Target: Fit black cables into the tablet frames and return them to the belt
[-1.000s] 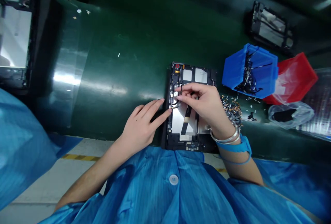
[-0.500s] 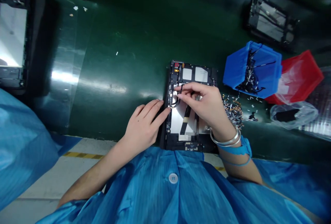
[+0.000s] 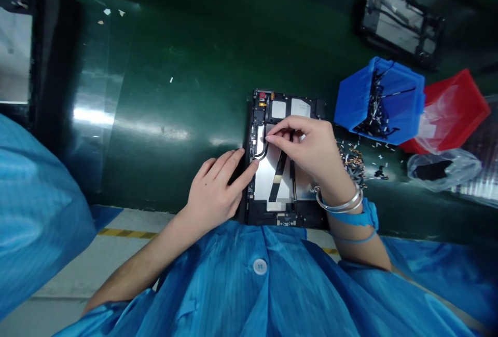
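An opened tablet chassis [image 3: 272, 207] lies on the green belt just in front of me, its silver plate and black flex strip showing. My left hand [image 3: 216, 189] rests flat against its left edge, fingers stretched out, the fingertips touching the frame. My right hand [image 3: 311, 152] hovers over the upper half of the chassis with thumb and fingers pinched on a thin black cable [image 3: 261, 154] that curves down along the left side. A silver bangle and a blue wrist strap sit on my right wrist.
A blue bin [image 3: 379, 100] of small cables and a red bin [image 3: 451, 111] stand to the right, with loose parts [image 3: 352, 163] and a clear bag [image 3: 441, 171] beside them. Another chassis [image 3: 400, 23] lies far right, one more at far left [image 3: 17, 51].
My right hand has shifted slightly, still pinching the cable. The left hand stays at the chassis edge. The view has drifted a little.
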`<act>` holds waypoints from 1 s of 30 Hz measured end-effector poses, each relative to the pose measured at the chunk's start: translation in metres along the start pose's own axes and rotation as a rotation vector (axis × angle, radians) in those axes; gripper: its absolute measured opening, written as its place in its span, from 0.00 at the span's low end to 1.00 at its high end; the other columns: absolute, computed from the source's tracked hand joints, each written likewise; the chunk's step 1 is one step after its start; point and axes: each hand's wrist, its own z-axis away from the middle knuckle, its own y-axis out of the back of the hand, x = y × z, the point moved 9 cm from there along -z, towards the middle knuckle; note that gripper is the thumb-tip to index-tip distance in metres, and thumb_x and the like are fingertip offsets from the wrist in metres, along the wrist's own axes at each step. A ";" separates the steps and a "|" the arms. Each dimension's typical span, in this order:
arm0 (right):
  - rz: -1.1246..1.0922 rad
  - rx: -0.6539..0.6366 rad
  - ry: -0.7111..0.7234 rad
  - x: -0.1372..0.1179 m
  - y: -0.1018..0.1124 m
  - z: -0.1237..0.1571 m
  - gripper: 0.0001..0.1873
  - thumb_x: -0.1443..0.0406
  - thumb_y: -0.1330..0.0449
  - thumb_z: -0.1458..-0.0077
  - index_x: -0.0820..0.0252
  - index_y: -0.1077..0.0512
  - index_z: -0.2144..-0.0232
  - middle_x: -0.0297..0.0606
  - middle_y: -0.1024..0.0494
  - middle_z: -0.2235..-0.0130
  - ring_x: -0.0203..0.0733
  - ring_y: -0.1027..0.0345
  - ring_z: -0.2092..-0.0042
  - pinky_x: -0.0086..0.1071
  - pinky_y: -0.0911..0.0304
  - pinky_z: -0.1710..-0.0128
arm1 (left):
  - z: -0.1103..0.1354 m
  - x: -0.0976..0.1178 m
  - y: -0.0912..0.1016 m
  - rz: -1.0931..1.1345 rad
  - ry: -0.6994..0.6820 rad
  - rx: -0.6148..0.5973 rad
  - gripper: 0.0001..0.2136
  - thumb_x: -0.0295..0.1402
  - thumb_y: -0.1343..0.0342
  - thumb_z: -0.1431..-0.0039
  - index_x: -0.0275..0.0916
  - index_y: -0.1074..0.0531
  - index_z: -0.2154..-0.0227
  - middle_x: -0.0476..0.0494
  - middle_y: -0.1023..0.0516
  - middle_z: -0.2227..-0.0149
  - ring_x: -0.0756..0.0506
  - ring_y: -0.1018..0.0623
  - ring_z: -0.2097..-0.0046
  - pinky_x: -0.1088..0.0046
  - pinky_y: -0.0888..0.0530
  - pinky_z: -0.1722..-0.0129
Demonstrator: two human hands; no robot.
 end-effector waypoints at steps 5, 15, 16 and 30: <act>0.028 -0.035 -0.002 -0.001 -0.003 -0.003 0.04 0.65 0.37 0.49 0.59 0.24 0.74 0.31 0.28 0.77 0.33 0.39 0.73 0.30 0.43 0.70 | -0.002 0.000 -0.003 -0.054 -0.003 -0.022 0.21 0.22 0.56 0.39 0.38 0.33 0.44 0.30 0.29 0.44 0.37 0.28 0.45 0.61 0.31 0.55; 0.177 -0.038 0.081 -0.008 -0.004 -0.002 0.03 0.66 0.38 0.47 0.59 0.24 0.70 0.33 0.28 0.74 0.36 0.36 0.70 0.31 0.42 0.69 | -0.004 0.002 -0.002 -0.100 -0.016 0.001 0.20 0.21 0.54 0.40 0.37 0.32 0.46 0.29 0.28 0.46 0.36 0.27 0.47 0.62 0.31 0.56; 0.237 -0.013 0.099 -0.011 -0.001 0.001 0.05 0.65 0.39 0.46 0.58 0.24 0.66 0.33 0.27 0.73 0.38 0.35 0.69 0.32 0.42 0.68 | -0.004 0.002 -0.002 -0.100 -0.015 -0.001 0.20 0.21 0.55 0.40 0.37 0.32 0.46 0.29 0.28 0.46 0.36 0.27 0.46 0.62 0.31 0.56; 0.877 0.026 0.400 -0.031 -0.021 0.042 0.18 0.69 0.50 0.38 0.61 0.28 0.49 0.41 0.27 0.69 0.43 0.39 0.65 0.34 0.46 0.73 | -0.002 0.001 -0.004 -0.093 -0.001 0.008 0.21 0.20 0.54 0.40 0.39 0.31 0.46 0.30 0.28 0.46 0.37 0.27 0.46 0.61 0.30 0.56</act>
